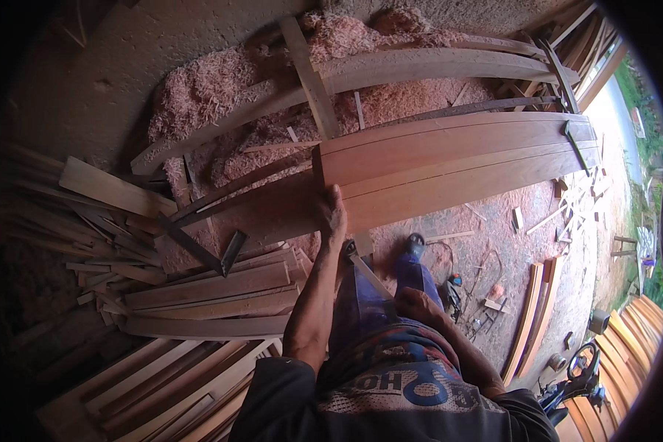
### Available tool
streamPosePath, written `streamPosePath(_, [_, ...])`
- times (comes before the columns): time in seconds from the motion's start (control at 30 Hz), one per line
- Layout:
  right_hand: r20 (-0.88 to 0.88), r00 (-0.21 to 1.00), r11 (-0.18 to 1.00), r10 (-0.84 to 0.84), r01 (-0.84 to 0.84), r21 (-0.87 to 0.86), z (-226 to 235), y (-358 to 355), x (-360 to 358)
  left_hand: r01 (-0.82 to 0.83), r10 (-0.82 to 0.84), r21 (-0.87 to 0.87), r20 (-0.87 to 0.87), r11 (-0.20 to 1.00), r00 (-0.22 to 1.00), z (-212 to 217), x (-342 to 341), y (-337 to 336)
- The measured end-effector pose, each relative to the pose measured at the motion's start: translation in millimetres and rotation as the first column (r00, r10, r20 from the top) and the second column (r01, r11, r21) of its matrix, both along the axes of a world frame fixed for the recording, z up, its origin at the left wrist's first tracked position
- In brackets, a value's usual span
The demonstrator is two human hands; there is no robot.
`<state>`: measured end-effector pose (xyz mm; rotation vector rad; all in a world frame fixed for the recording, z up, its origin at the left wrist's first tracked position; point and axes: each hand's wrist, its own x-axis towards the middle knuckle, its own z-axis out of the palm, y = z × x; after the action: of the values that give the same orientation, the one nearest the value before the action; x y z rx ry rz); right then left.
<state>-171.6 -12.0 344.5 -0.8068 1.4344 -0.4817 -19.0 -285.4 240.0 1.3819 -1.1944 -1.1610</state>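
Note:
A wide reddish wooden board [435,166] with dark lines along its length lies across a workbench-like stack in front of me. My left hand [334,214] grips its near left end, thumb up against the end edge and fingers mostly hidden. Close to my waist, my right hand [416,303] is closed round a thin pale strip [372,276] that points up and left toward the board; its kind is unclear. A dark angled tool like a carpenter's square [199,247] rests at the left, and a dark flat bar [577,147] lies across the board's right end.
Pink wood shavings [199,92] heap behind a long curved beam [435,68]. Stacked planks [214,295] stand at my left, with loose offcuts [118,243] beyond. Two long boards [534,317] lie at the right, near a bicycle-like machine [578,376] and more planks [633,346].

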Motion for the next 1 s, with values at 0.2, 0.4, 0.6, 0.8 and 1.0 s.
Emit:
streamPosePath(0.2, [-0.134,0.990,0.997,0.048,-0.041,0.060,-19.5,18.5,-35.4,0.054,-0.060,0.070,0.089,0.996,0.994,-4.1,5.6,-8.4])
streamPosePath(0.4, [-0.206,0.978,0.999,0.029,-0.034,-0.020,-41.4,40.4,-73.5,0.081,-0.075,-0.039,0.133,0.996,0.988,-11.1,12.7,-16.0])
streamPosePath(0.6, [0.125,0.970,0.944,-0.210,0.235,-0.230,-32.6,31.5,-109.9,0.029,-0.028,-0.001,0.222,1.000,0.975,9.4,-0.4,-7.4])
streamPosePath(0.8, [-0.210,0.907,0.802,-0.365,0.192,-0.565,-13.7,-94.8,-197.8,-0.068,0.030,0.086,0.384,0.994,0.923,19.2,3.2,-3.1])
streamPosePath(1.0, [-0.535,0.764,0.742,-0.361,-0.112,-0.661,-34.0,-180.5,-261.9,-0.116,0.050,0.125,0.439,0.985,0.897,24.5,0.5,-5.1])
